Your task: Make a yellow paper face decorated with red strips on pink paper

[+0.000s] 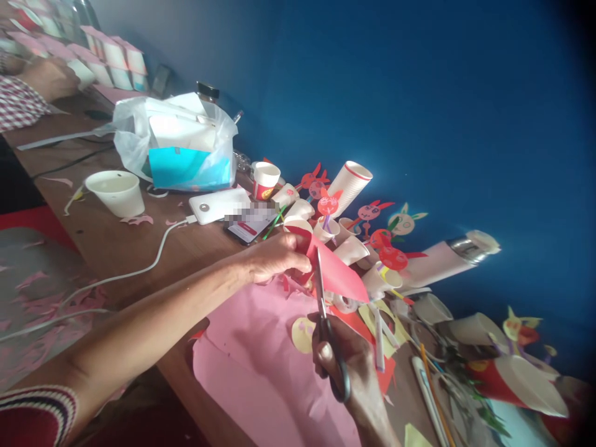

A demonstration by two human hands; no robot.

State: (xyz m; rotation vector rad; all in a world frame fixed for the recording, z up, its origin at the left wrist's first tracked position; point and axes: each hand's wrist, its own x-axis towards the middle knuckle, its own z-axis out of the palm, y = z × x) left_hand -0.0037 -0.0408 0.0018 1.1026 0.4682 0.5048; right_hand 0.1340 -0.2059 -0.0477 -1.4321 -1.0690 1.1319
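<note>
My left hand (277, 257) pinches the left edge of a red paper sheet (342, 273), held up above the table. In my right hand (351, 357) is a pair of scissors (320, 285) with black handles, fingers through the loops. The blades point upward and lie against the red paper near my left fingertips; whether they are cutting into it I cannot tell. Below both hands spreads a large pink paper sheet (261, 366). A round yellow paper piece (302, 335) lies on it beside my right hand.
Behind the hands stand several paper cups with red paper faces (369, 211). A white power bank (218, 205), a phone (251, 225), a white cup (116, 192) and a plastic bag (130, 133) sit further left. Another person's hand (53, 79) holds a cup. A blue wall (419, 112) rises behind.
</note>
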